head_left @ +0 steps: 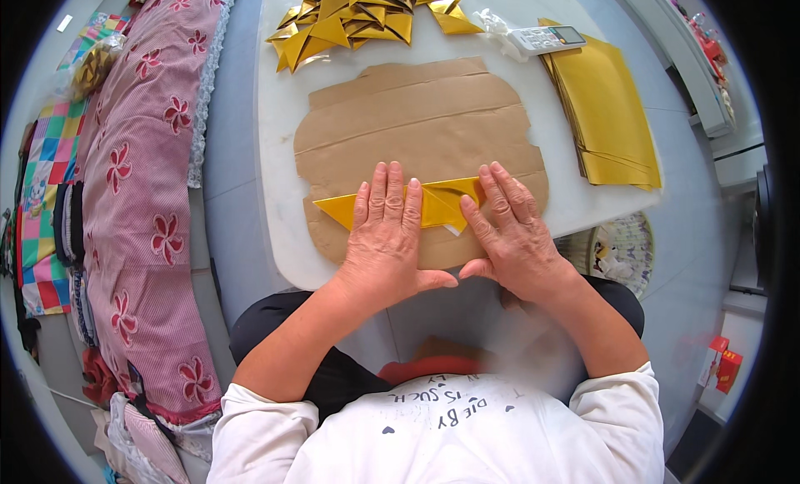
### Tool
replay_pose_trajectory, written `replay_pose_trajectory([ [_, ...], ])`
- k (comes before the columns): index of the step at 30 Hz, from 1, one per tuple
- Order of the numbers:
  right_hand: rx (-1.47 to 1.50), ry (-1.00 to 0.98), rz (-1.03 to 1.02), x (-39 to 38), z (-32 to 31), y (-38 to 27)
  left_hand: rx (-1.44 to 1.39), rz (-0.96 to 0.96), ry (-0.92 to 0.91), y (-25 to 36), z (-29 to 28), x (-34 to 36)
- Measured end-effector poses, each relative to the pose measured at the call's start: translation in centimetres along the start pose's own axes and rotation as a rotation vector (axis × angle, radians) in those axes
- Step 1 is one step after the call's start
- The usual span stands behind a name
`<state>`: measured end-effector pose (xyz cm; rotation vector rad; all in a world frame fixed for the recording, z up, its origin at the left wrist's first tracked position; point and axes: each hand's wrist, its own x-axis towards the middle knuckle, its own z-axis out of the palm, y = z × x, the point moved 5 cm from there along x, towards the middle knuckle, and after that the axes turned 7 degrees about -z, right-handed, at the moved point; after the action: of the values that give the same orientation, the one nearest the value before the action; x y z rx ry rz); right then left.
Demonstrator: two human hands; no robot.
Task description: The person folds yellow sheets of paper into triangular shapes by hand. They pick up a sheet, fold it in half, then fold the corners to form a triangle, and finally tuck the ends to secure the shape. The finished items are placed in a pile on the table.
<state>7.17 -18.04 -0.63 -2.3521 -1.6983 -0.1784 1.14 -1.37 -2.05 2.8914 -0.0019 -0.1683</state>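
Note:
A sheet of shiny gold paper (439,202), folded into a long shape with a slanted left end, lies on a flat piece of brown cardboard (417,122). My left hand (383,242) rests flat on its left part, fingers stretched forward. On the right end lies my right hand (518,238), also flat, with its fingers a little spread. Between the two hands the paper's middle shows, with a small white bit at its lower edge. Both thumbs point inward, their tips close together. Part of the paper is hidden under the fingers.
The cardboard sits on a white table (279,226). Folded gold paper pieces (354,17) are heaped at the far side. To the right is a stack of flat gold sheets (608,109), with a white handheld phone or remote (548,39) at its far end. A patterned basket (625,246) stands below the table's right edge.

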Motion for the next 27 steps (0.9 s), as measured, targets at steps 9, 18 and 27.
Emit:
replay_pose_trajectory([
  [9, 0.009, 0.178, 0.192, -1.0, -2.0, 3.1, -0.042, 0.042, 0.064, 0.3, -0.4, -0.3],
  [18, 0.385, 0.536, 0.52, 1.1, -2.7, 6.2, -0.127, 0.406, 0.22, 2.9, -0.9, -2.3],
  [27, 1.618, -0.193, 0.645, 3.3, -0.1, 2.3, -0.068, 0.514, 0.608, 2.4, -4.6, -1.4],
])
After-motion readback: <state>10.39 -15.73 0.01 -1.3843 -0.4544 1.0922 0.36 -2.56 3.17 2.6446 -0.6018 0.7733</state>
